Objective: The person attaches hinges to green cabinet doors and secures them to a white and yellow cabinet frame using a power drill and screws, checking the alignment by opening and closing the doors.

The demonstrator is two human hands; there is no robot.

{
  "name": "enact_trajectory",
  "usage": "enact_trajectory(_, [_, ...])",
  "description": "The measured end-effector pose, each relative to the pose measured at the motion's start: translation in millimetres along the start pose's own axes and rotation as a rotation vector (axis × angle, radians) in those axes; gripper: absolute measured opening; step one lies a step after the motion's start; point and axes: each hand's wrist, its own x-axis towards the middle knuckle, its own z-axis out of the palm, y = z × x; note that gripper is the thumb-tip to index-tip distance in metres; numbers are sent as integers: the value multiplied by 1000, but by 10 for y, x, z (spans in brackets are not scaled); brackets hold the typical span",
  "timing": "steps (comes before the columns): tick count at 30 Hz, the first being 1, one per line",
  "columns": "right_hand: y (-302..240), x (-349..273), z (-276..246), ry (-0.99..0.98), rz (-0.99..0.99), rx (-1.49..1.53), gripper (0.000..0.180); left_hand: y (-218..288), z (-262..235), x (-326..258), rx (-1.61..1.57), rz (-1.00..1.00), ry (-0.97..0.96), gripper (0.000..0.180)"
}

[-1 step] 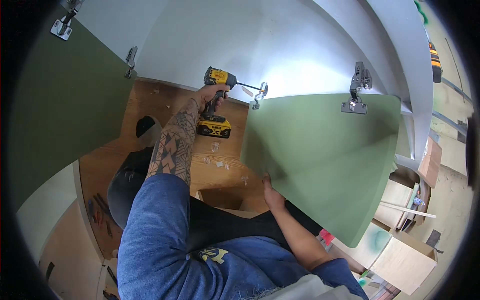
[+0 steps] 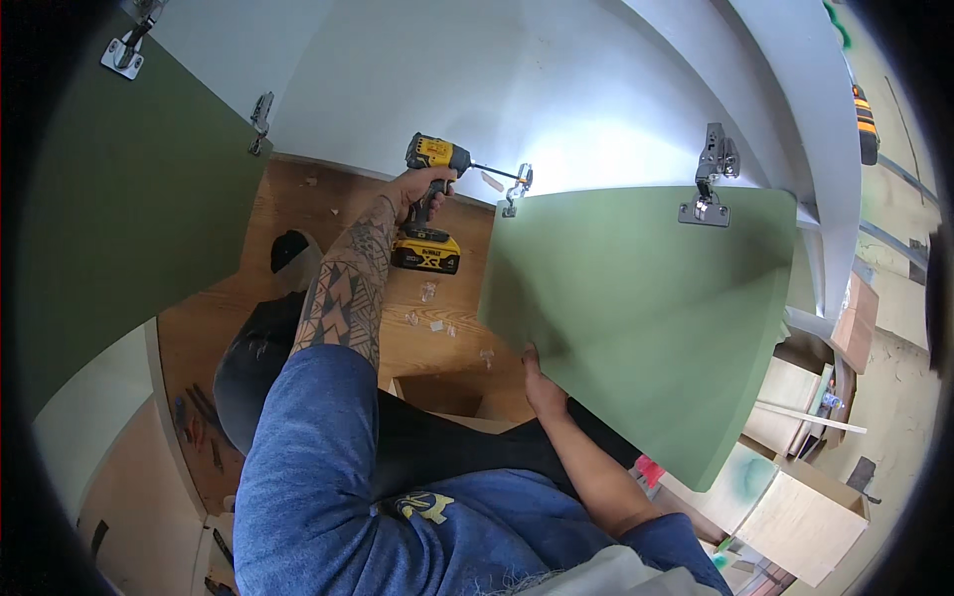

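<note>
A yellow and black cordless impact driver (image 2: 434,152) is gripped by its handle in my left hand (image 2: 419,189), fingers wrapped round it. Its long bit points right and reaches a metal hinge (image 2: 521,184) at the upper left corner of a green cabinet door (image 2: 636,308). My right hand (image 2: 543,389) holds that door by its lower left edge. The thumb shows there; the other fingers are mostly hidden. A second hinge (image 2: 708,179) is fixed near the door's upper right corner, its arm standing up against the pale cabinet panel (image 2: 417,70).
On the left hangs a darker green door (image 2: 129,189) with its own hinges. Small clear plastic bits (image 2: 428,291) lie on the wooden surface below the driver. Hand tools (image 2: 204,417) rest at lower left. Wooden boxes (image 2: 795,517) and another yellow and black tool (image 2: 865,124) are at right.
</note>
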Motion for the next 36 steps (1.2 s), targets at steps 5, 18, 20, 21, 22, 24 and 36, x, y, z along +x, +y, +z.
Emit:
enact_trajectory(5, [125,4,18,-39,90,-77,33,-2,75,-17,0,-11,-13,35])
enact_trajectory(18, [-61,32,-142,-150,12,41,47,-109,60,-212,-108,91,-46,42])
enact_trajectory(20, [-117,70,-285,-273,170,129,50,-101,45,-347,-104,153,-37,42])
enact_trajectory(21, [-37,107,-304,-261,173,141,50,-74,87,-392,-98,176,-23,40])
enact_trajectory(22, [64,150,-312,-277,181,173,52,-54,160,-414,-82,178,-29,40])
enact_trajectory(24, [7,169,-422,-299,179,215,54,-25,222,-529,-96,206,14,37])
enact_trajectory(36, [615,-207,-2539,162,-247,-295,31,-149,231,-512,-33,162,95,28])
